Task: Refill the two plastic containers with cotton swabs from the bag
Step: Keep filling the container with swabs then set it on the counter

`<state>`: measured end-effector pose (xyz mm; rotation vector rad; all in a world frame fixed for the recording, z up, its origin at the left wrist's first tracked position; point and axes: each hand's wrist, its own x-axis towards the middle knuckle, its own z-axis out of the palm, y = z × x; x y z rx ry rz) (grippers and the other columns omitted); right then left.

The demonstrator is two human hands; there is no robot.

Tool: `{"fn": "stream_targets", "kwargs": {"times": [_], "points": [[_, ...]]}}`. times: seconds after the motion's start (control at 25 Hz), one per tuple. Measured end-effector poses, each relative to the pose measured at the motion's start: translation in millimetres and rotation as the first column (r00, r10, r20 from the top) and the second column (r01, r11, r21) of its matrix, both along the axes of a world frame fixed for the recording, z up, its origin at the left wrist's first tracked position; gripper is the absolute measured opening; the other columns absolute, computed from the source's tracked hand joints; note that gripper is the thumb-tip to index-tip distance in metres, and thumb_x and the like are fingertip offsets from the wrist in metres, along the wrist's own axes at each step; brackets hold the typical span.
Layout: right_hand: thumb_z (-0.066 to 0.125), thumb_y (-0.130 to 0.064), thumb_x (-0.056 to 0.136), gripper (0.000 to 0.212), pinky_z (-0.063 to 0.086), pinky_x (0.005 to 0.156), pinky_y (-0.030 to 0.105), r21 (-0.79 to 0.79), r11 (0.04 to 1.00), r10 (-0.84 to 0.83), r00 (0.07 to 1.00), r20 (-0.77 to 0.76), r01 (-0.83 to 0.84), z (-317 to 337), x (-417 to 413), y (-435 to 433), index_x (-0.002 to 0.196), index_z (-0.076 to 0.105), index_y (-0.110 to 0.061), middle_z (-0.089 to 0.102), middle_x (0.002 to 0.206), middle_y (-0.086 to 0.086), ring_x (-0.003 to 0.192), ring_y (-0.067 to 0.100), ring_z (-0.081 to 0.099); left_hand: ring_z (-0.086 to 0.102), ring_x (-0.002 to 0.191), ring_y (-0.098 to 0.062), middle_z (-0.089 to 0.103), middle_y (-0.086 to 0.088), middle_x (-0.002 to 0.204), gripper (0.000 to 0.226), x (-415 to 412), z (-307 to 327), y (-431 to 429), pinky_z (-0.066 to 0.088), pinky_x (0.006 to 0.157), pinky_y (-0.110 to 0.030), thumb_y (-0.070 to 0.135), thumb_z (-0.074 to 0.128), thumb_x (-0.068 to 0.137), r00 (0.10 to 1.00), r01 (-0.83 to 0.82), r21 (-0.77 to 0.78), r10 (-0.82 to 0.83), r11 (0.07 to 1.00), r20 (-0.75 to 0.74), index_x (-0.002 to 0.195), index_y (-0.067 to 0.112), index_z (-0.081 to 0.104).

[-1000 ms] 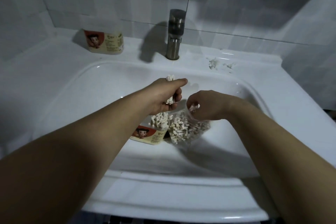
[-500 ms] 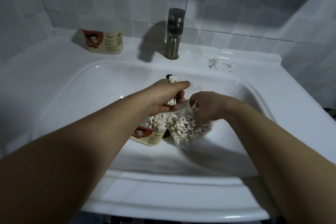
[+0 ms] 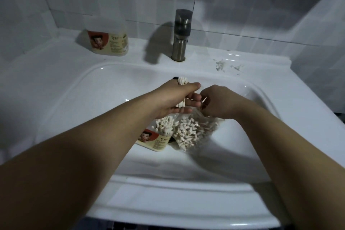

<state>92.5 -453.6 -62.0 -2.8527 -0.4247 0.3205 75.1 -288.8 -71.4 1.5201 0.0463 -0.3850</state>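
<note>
A person's left hand (image 3: 177, 99) grips a bundle of cotton swabs (image 3: 182, 82) over the sink (image 3: 104, 87). The bundle's long axis runs upright through the fist, with tips showing above and below it. The open plastic container (image 3: 158, 139), already crowded with standing swabs, sits just below this hand and nearer the person, so the bundle looks lined up to go down into it. The right hand (image 3: 219, 102), touching the left, curls its fingers at the mouth of the clear bag (image 3: 194, 132), apparently pinching the plastic; the bag hangs beneath it, beside the container. The left hand is nearer the container. A second container (image 3: 108, 44) stands well beyond both hands on the counter (image 3: 56, 65), left of the faucet (image 3: 182, 35).
</note>
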Motion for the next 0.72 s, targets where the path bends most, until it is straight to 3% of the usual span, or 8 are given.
{"fn": "stream_targets", "kwargs": {"times": [0.12,0.52,0.72], "points": [[0.058,-0.022,0.087,0.017,0.043,0.06,0.024,-0.026,0.998,0.05,0.996,-0.069,-0.052,-5,-3,2,0.073,0.054,-0.032,0.065,0.08,-0.005,0.075,0.014,0.062,0.077,0.089,-0.015,0.077,-0.001,0.088,0.018,1,-2,1,0.061,0.089,-0.038,0.032,0.064,0.1,1.0,-0.001,0.003,0.001,1.0,-0.002,0.106,0.015,0.066],[0.06,-0.03,0.088,0.016,0.04,0.058,0.022,-0.028,0.999,0.029,0.999,0.021,-0.028,-19,7,8,0.073,0.059,-0.028,0.065,0.075,-0.008,0.074,0.01,0.061,0.076,0.085,-0.011,0.077,0.0,0.087,0.022,2,-7,1,0.062,0.085,-0.036,0.035,0.063,0.1,0.999,0.022,0.052,-0.023,0.998,0.025,0.105,0.014,0.068],[0.066,-0.018,0.081,0.023,0.038,0.053,0.022,0.025,0.999,-0.045,0.999,0.023,0.045,-11,6,10,0.062,0.059,-0.027,0.061,0.065,-0.009,0.066,0.008,0.058,0.076,0.091,-0.016,0.079,-0.004,0.095,0.028,7,-11,3,0.062,0.08,-0.035,0.035,0.061,0.101,0.988,0.039,0.293,-0.082,0.955,0.134,0.107,0.009,0.071]]}}
